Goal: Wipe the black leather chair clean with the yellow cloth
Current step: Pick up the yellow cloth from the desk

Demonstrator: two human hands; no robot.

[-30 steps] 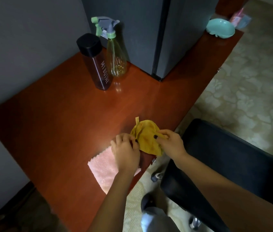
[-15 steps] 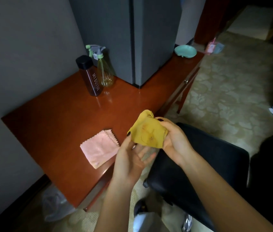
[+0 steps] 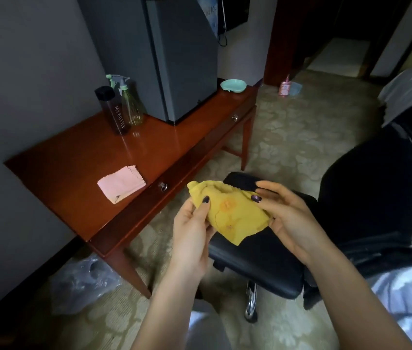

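The yellow cloth [image 3: 232,213], creased and marked with orange stains, hangs between both hands above the front of the black leather chair [image 3: 263,258]. My left hand [image 3: 194,228] pinches the cloth's left edge with thumb and fingers. My right hand [image 3: 285,213] holds its right side, thumb on top. The chair's seat lies below the cloth and its tall back [image 3: 381,188] rises to the right. The cloth does not touch the chair.
A reddish wooden desk [image 3: 78,173] stands to the left with a pink cloth [image 3: 121,184], a dark bottle [image 3: 114,112], a spray bottle [image 3: 129,102], a grey mini fridge [image 3: 174,59] and a teal dish [image 3: 233,85]. A clear plastic bag [image 3: 83,281] lies under the desk.
Both hands lifted the yellow cloth off the desk and carried it right, over the chair seat. The view swung right and pulled back, showing more of the chair.
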